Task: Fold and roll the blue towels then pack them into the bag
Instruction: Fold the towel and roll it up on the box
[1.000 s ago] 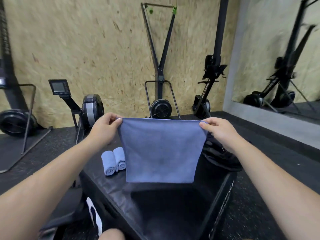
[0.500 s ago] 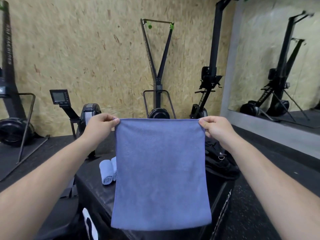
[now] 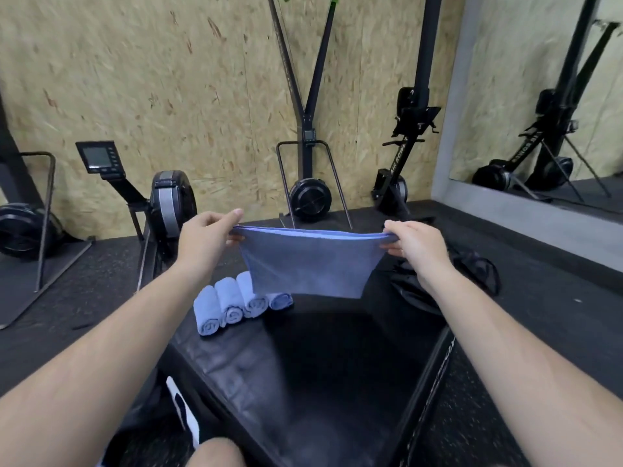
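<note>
Blue towel (image 3: 308, 264) doubled over, pinched taut at both top corners

The room was evenly and rather dimly lit, without hard shadows. The black box top (image 3: 236, 365) showed a faint sheen. The wide lens bent the edges, and motion blur softened the whole picture.

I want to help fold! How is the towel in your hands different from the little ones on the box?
The held towel is spread flat and hangs in the air, pinched by the left hand and right hand. The rolled towels are tight rolls lying side by side on the black box, untouched. All are the same blue cloth.
</note>
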